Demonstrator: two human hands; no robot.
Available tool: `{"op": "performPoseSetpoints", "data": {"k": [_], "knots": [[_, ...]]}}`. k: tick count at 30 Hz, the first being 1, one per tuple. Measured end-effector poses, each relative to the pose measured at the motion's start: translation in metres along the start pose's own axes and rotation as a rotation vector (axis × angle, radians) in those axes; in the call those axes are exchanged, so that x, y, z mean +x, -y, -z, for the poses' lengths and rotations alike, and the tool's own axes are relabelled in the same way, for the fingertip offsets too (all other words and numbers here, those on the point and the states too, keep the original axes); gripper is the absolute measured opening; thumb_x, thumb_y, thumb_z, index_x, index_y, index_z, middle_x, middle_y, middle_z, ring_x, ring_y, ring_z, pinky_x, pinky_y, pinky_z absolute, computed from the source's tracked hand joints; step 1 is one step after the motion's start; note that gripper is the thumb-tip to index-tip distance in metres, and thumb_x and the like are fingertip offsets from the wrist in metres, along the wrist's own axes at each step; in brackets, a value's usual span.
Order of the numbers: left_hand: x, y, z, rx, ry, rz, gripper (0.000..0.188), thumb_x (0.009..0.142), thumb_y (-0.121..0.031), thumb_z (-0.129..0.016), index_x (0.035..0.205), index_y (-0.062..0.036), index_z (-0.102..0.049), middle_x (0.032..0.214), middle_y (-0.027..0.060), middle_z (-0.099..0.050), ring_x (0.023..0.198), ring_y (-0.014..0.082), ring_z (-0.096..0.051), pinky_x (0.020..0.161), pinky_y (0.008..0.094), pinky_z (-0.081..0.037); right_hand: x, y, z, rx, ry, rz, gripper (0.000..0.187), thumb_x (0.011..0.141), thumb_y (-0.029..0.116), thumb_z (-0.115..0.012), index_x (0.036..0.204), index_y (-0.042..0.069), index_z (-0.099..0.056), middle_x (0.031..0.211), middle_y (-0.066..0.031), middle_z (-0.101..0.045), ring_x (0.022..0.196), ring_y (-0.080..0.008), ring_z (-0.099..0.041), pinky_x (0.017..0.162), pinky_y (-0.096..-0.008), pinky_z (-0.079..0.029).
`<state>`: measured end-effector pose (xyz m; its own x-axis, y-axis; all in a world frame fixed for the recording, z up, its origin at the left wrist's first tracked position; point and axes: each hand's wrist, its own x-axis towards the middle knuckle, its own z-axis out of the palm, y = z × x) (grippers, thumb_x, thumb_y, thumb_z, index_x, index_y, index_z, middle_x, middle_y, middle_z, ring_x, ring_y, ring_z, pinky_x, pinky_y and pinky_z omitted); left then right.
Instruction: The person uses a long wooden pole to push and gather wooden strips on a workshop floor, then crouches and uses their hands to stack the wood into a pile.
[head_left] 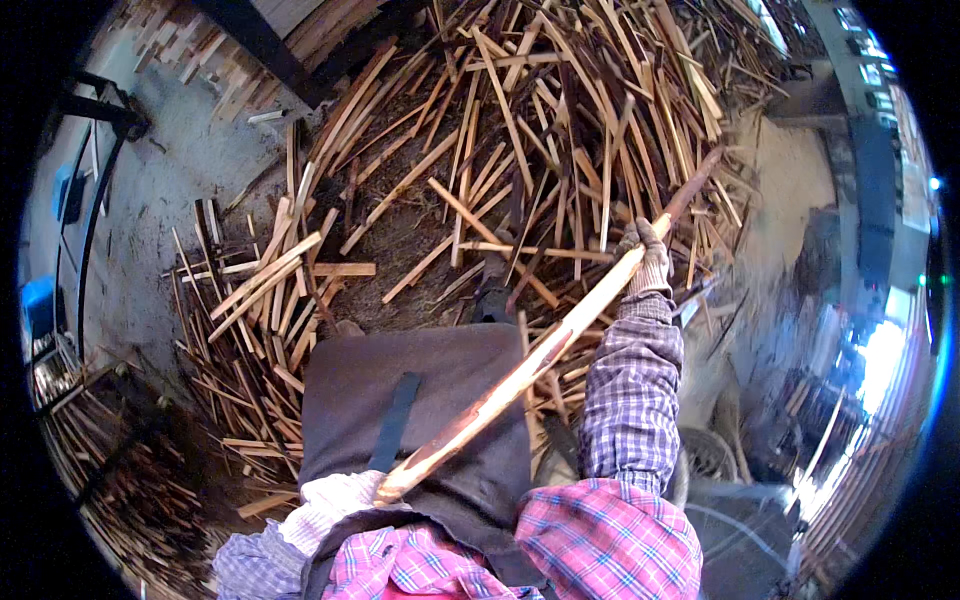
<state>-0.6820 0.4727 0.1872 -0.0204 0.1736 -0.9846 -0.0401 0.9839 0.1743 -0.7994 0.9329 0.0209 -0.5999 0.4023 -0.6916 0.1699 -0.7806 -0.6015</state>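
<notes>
A long wooden stick, pale with reddish-brown bark patches, slants from near my waist up to the far right. My right hand, in a worn knitted glove, is closed around it towards its darker, bark-covered far end. At the near end of the stick is my left hand, in a white knitted glove. Its fingers are hidden, so I cannot make out whether it grips the wood. Beneath the stick lies a dark apron with a blue-green strip on it, spread over my lap.
A large heap of split wood strips covers the ground ahead. A smaller pile of sticks lies on the left, and more dark strips are at the lower left. A dark metal frame stands at the far left. A spoked wheel is at right.
</notes>
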Motion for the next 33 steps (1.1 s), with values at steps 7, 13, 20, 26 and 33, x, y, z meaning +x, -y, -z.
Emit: {"op": "performPoseSetpoints", "data": {"k": [7,13,20,26,33], "knots": [[-0.051,0.187,-0.012,-0.238,-0.067,-0.045,0.052,0.061,-0.048,-0.070,0.093,-0.0076,-0.065,0.076,0.0115,-0.065,0.070,0.0225,-0.064,0.067,0.0333,-0.049,-0.166,-0.157,-0.078,-0.315,-0.345,0.161,0.020,0.077,0.023,-0.064,0.073,0.006,-0.054,0.056,-0.0050,-0.052,0.044,-0.0181,-0.049,0.043,-0.0301,-0.040],[-0.115,0.323,-0.112,-0.494,0.159,0.277,0.063,0.054,-0.048,-0.077,0.100,-0.0069,-0.063,0.087,0.0079,-0.066,0.080,0.0229,-0.062,0.075,0.0317,-0.047,-0.292,-0.219,-0.099,-0.278,-0.275,-0.028,0.015,0.083,0.021,-0.058,0.081,0.006,-0.053,0.067,-0.0036,-0.052,0.049,-0.0134,-0.049,0.044,-0.0298,-0.048],[-0.035,0.224,-0.053,0.077,0.318,0.442,0.063,0.067,-0.052,-0.063,0.115,-0.0128,-0.055,0.109,0.0106,-0.060,0.103,0.0264,-0.055,0.087,0.0342,-0.044,-0.209,-0.204,-0.069,-0.166,-0.403,-0.195,0.016,0.082,0.016,-0.059,0.088,0.003,-0.052,0.069,-0.0050,-0.054,0.053,-0.0157,-0.053,0.050,-0.0327,-0.052],[-0.025,0.183,-0.045,0.184,0.287,0.365,0.053,0.068,-0.047,-0.062,0.109,-0.0148,-0.059,0.107,0.0089,-0.061,0.102,0.0256,-0.056,0.086,0.0348,-0.044,-0.185,-0.163,-0.058,-0.177,-0.325,-0.196,0.010,0.079,0.010,-0.058,0.073,0.002,-0.055,0.063,-0.0061,-0.053,0.051,-0.0182,-0.053,0.050,-0.0334,-0.051],[-0.003,0.123,-0.017,0.262,0.223,0.381,0.048,0.072,-0.046,-0.057,0.109,-0.0154,-0.059,0.109,0.0084,-0.060,0.103,0.0244,-0.056,0.086,0.0349,-0.045,-0.171,-0.091,-0.095,-0.193,-0.243,-0.132,0.006,0.076,0.006,-0.057,0.076,0.004,-0.052,0.063,-0.0050,-0.051,0.051,-0.0185,-0.053,0.053,-0.0328,-0.052]]}}
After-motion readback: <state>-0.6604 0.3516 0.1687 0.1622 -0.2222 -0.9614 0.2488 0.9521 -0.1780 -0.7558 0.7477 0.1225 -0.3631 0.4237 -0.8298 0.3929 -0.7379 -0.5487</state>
